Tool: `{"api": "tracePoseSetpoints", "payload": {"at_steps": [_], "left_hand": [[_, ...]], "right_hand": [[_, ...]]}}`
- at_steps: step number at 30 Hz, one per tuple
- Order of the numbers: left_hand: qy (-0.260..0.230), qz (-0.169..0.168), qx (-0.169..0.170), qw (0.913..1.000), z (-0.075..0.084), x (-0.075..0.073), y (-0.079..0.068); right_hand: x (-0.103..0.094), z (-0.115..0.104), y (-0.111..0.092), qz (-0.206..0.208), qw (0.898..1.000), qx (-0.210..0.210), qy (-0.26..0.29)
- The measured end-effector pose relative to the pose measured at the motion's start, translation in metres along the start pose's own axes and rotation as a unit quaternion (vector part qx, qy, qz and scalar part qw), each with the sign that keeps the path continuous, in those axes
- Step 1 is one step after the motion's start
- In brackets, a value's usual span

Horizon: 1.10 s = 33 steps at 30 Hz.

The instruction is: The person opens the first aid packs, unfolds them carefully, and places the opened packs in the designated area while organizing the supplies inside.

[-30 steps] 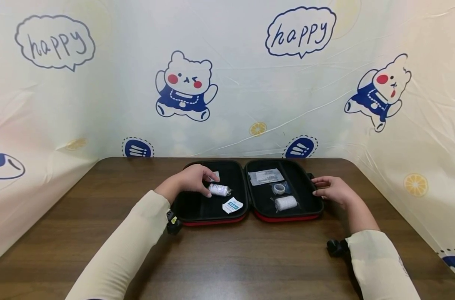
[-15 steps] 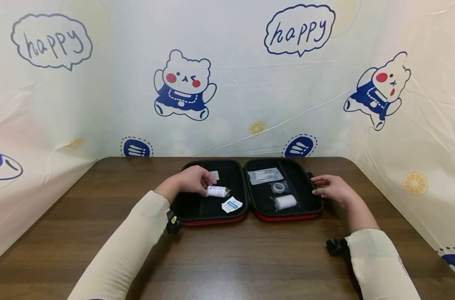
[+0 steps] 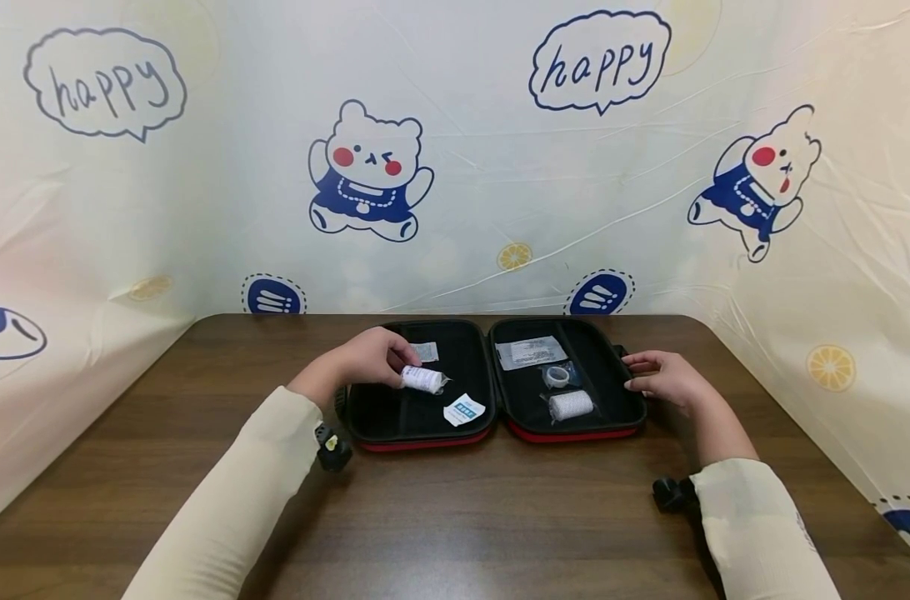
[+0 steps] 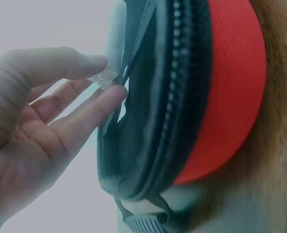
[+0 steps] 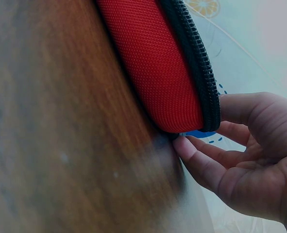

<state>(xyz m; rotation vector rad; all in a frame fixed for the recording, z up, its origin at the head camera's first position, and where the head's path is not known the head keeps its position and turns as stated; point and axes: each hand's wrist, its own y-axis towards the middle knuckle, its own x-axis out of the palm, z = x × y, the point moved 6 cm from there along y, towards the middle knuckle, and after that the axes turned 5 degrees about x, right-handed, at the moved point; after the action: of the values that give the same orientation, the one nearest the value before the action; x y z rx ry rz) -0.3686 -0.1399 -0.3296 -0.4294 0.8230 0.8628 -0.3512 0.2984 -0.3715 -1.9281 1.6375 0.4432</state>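
A red-and-black zippered first-aid case (image 3: 425, 444) lies unfolded on the table, both halves facing up. Over its left half, my left hand (image 3: 368, 358) pinches the clear wrapper end of a white bandage roll (image 3: 423, 380) between thumb and fingers. In the left wrist view the roll (image 4: 116, 39) points away from the fingertips. My right hand (image 3: 668, 382) grips the outer side of the right half; in the right wrist view its thumb meets the zipper rim and a fingertip touches the case's lower edge (image 5: 162, 97).
A small white packet (image 3: 465, 410) and another packet (image 3: 427, 352) lie in the left half. The right half holds a flat white packet (image 3: 532, 353), a tape roll (image 3: 557, 377) and a wrapped bandage roll (image 3: 571, 406). Behind the wooden table (image 3: 455, 517) hangs a printed curtain.
My left hand has closed on the bandage roll's end and drawn it a little to the left, uncovering more of the back packet. The right hand stays in place.
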Motion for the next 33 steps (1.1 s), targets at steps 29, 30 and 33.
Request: {"api": "tracePoseSetpoints", "payload": {"at_steps": [29,30,33], "left_hand": [[0.079,0.092,-0.083,0.9892,-0.032,-0.043,-0.041],[0.084,0.092,-0.083,0.9887,-0.032,-0.043,-0.041],[0.105,0.086,-0.080,0.9876,-0.034,-0.044,-0.039]], "right_hand": [[0.001,0.000,0.000,0.002,1.000,0.001,-0.001],[0.001,0.000,0.000,0.002,1.000,0.001,-0.001],[0.001,0.000,0.000,0.002,1.000,0.001,-0.001]]}}
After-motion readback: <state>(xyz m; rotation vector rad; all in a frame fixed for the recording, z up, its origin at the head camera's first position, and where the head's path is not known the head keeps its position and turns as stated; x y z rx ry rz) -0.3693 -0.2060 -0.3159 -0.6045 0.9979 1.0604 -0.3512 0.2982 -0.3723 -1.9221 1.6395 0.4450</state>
